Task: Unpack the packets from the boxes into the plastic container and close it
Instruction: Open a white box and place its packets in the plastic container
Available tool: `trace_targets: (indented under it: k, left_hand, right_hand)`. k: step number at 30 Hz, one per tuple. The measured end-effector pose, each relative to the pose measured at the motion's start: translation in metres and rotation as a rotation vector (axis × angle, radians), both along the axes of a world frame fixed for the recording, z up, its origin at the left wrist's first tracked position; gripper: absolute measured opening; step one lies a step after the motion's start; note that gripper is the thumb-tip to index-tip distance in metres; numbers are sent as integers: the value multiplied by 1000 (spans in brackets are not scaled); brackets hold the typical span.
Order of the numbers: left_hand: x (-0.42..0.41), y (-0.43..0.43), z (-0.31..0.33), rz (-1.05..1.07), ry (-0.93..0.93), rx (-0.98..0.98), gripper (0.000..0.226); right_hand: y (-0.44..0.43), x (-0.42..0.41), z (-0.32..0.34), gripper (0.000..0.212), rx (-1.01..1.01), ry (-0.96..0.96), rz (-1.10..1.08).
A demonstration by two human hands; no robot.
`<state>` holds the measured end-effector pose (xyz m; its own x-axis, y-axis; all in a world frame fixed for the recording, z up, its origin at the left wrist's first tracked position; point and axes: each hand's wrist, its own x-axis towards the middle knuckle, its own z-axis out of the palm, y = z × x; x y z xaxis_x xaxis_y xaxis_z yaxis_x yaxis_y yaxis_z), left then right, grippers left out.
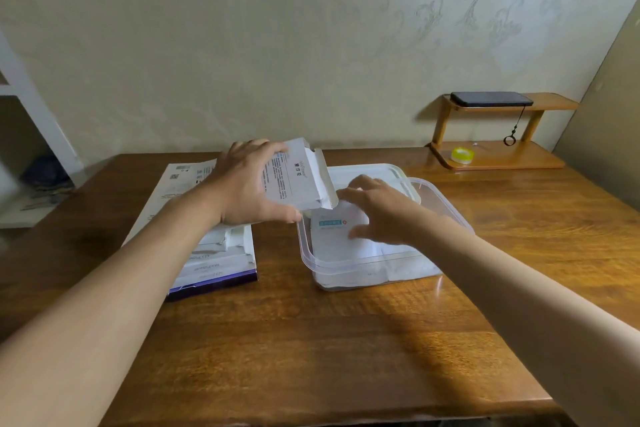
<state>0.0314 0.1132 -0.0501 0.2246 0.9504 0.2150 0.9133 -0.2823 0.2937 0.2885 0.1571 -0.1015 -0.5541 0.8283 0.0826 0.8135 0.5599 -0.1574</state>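
Two hands work close together over the clear rectangular plastic container [363, 265]. The left hand [242, 184] grips a small white printed cardboard box [298, 177], fingers and thumb curled round its sides, with its open flap tilted toward the right hand [379, 210]. That hand, its fingers spread and relaxed, rests on white paper packets [332, 236] lying inside the container beneath it.

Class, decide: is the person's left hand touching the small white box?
Touching. The head view shows the left hand gripping the white box, fingers over its far edge and thumb along its near edge, holding it above the table.
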Motion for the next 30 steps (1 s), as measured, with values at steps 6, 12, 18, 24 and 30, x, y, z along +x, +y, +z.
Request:
trace_targets:
  k: [6, 12, 18, 24, 30]
  left_hand:
    - [0, 1, -2, -3, 14, -1, 129]
    - [2, 1, -4, -9, 34, -4, 130]
    - [2, 1, -4, -12, 12, 9, 130]
    - [3, 2, -5, -10, 21, 0, 129]
    - [3, 0, -3, -6, 17, -6, 127]
  right_hand:
    - [-3, -6, -7, 67, -148, -147, 88]
    - [9, -10, -22, 65, -426, -232, 38]
    - [4, -14, -18, 61, -470, -316, 72]
    - [3, -12, -24, 73, -473, -362, 68]
    - [-4, -11, 11, 26, -227, 282, -119]
